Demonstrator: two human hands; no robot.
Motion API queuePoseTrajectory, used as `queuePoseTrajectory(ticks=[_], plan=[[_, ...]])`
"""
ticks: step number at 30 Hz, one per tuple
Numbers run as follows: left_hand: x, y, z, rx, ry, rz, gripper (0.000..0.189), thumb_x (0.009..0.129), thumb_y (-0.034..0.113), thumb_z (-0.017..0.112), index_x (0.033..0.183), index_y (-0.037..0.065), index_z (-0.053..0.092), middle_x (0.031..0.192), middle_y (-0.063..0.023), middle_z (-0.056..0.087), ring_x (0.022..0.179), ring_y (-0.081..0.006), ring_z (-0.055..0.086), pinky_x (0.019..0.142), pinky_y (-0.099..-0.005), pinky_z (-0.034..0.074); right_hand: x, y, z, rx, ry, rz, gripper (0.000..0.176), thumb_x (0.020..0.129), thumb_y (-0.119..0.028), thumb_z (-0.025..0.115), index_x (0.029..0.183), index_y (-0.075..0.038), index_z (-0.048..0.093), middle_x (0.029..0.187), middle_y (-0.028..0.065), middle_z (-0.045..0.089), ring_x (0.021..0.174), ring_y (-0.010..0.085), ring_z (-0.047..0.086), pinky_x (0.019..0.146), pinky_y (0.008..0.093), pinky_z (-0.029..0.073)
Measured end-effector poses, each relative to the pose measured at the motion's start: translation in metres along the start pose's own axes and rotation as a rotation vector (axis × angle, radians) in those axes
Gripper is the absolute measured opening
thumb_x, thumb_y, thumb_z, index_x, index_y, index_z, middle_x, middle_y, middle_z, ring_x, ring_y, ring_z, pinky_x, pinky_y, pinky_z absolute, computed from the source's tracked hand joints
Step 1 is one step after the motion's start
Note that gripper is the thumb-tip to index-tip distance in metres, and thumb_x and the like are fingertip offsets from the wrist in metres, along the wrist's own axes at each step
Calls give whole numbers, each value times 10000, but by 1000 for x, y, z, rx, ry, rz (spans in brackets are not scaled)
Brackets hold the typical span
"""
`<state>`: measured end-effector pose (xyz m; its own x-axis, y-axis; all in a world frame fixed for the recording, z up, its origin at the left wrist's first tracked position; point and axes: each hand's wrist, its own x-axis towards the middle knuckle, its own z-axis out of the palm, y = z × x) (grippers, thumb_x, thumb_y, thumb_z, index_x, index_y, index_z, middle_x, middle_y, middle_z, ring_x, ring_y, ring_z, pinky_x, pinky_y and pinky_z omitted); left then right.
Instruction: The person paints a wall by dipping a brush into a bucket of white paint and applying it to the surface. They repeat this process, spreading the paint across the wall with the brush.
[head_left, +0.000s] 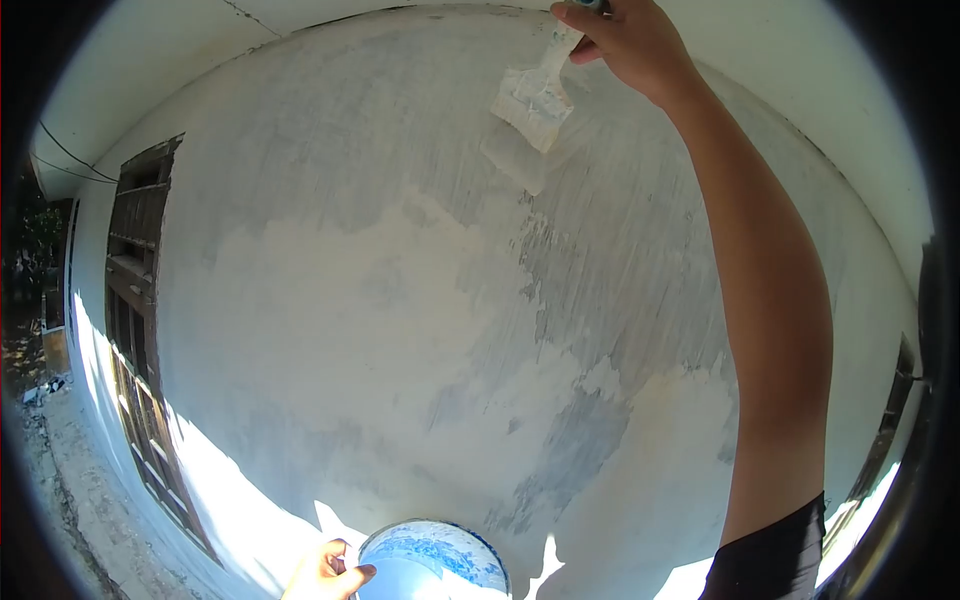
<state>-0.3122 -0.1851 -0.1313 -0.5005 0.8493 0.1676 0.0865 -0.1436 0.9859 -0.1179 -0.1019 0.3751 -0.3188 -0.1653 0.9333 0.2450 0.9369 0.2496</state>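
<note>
My right hand (635, 45) is raised high at the top, its fingers wrapped round the handle of a wide paintbrush (540, 98). The brush is coated in white paint, and its bristle end points down, close over the wall (380, 290); a shadow falls just beneath it. At the bottom, my left hand (325, 572) grips the rim of a blue bucket (440, 540). White paint lies inside the bucket, with splashes smeared round its inner wall. The wall carries uneven white paint over grey, with bare streaky patches at the middle and right.
A dark wooden shuttered window (140, 260) is set in the wall at the left. Another dark frame (885, 420) stands at the far right. The pale ceiling (780, 70) meets the wall overhead. Rough ground (90, 500) runs along the lower left, and bright sunlight strikes the lower wall.
</note>
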Motion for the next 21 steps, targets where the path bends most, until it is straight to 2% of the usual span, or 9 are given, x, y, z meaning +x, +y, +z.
queuePoseTrajectory(ticks=[2, 4, 6, 9, 11, 12, 13, 15, 21], plan=[[-4, 11, 0, -18, -8, -3, 311, 790, 147, 648, 1052, 12, 547, 499, 38, 452, 357, -62, 361, 335, -243, 269, -5, -2, 7, -102, 27, -61, 205, 878, -175, 578, 877, 25, 535, 774, 99, 591, 685, 164, 594, 614, 288, 511], [-18, 45, 5, -86, 38, -121, 151, 753, 45, 641, 763, -25, 508, 469, -36, 488, 289, -101, 439, 260, -232, 338, -24, 9, 23, -404, 41, -469, 245, 865, -249, 605, 919, -21, 534, 831, 53, 605, 723, 168, 611, 602, 282, 507], [-20, 44, 5, -88, 36, -102, 147, 754, 42, 640, 759, -22, 508, 465, -32, 486, 288, -100, 440, 255, -229, 339, -72, -8, 42, -421, -52, -789, 125, 835, -138, 608, 888, -48, 540, 753, 62, 582, 693, 211, 622, 565, 297, 516], [-19, 33, -1, -96, 12, -68, 137, 757, 36, 632, 749, -16, 505, 469, -35, 491, 289, -100, 446, 251, -225, 343, -162, -11, 79, -396, -119, -1028, 132, 752, -129, 622, 778, -73, 505, 650, 37, 483, 576, 143, 490, 471, 219, 444], [-14, 15, -7, -105, -10, -52, 130, 758, 32, 624, 743, -12, 503, 475, -41, 498, 292, -101, 450, 250, -223, 346, -209, -19, 85, -428, -198, -1154, 149, 746, -106, 646, 791, -63, 511, 668, 32, 502, 627, 150, 540, 505, 209, 483], [-12, 1, -10, 7, -1, -47, 196, 777, 80, 631, 914, -4, 518, 503, -5, 485, 339, -80, 413, 301, -229, 317, -223, -25, 86, -413, -216, -1209, 167, 743, -64, 663, 811, -56, 512, 680, 32, 517, 655, 156, 576, 534, 202, 522], [-12, -6, -11, 118, 12, -41, 331, 796, 127, 637, 1085, 4, 534, 530, 32, 472, 385, -59, 376, 351, -235, 288, -229, -32, 85, -415, -213, -1209, 167, 743, -64, 663, 811, -56, 512, 680, 32, 517, 655, 156, 576, 534, 202, 522], [-17, -18, -13, 76, 48, -16, 348, 794, 122, 635, 1103, 0, 530, 547, 28, 480, 404, -55, 383, 362, -229, 294, -235, -44, 79, -101, -131, -969, 153, 772, -67, 655, 822, -54, 511, 672, 29, 528, 592, 147, 566, 491, 211, 497], [-30, -34, -23, 60, 68, -21, 397, 789, 109, 620, 1156, -4, 518, 619, 22, 501, 461, -64, 405, 410, -229, 332, -151, -25, 44, 41, -185, -353, 192, 843, -140, 612, 739, -66, 470, 602, 45, 495, 476, 127, 475, 422, 288, 362]])
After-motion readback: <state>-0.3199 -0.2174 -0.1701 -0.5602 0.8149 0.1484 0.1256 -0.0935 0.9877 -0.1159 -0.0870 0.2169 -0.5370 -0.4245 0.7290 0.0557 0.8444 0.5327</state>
